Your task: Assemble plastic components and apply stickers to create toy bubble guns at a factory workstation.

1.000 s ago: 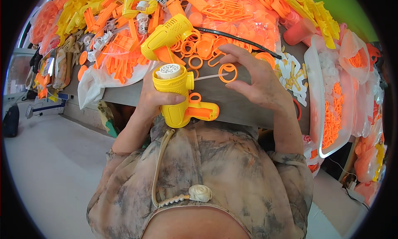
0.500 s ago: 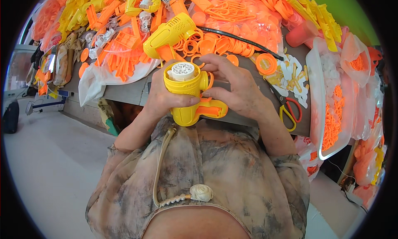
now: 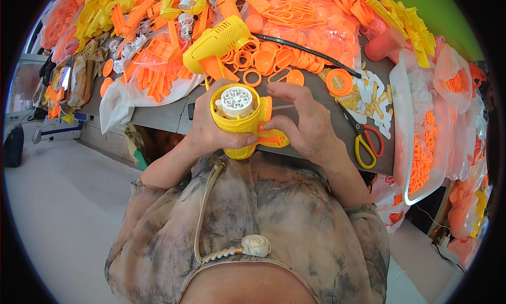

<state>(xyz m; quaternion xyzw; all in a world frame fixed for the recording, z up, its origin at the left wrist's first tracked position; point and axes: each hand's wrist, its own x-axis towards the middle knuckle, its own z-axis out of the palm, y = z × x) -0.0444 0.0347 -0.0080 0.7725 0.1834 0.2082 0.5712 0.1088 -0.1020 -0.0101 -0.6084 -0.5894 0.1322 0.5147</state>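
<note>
A yellow toy bubble gun (image 3: 235,126) with a white holed disc (image 3: 236,101) in its round open end stands upright before my chest. My left hand (image 3: 206,126) is wrapped round its body, thumb across the front. An orange cap (image 3: 269,108) sits on the short side spout, and an orange trigger piece (image 3: 271,141) shows on the handle below. My right hand (image 3: 308,122) is beside the spout, thumb and forefinger apart, the thumb tip at or near the toy under the cap. Its other fingers are partly hidden.
A second yellow toy body (image 3: 219,43) lies on the heaped table among orange rings (image 3: 252,78). Scissors (image 3: 366,143) with red and yellow handles lie right, near sticker sheets (image 3: 369,96). A white tub (image 3: 403,162) of small orange parts stands at the right edge.
My right thumb and forefinger have spread and drawn back slightly from the spout, where the orange cap now shows. The toy has tilted a little in my left hand.
</note>
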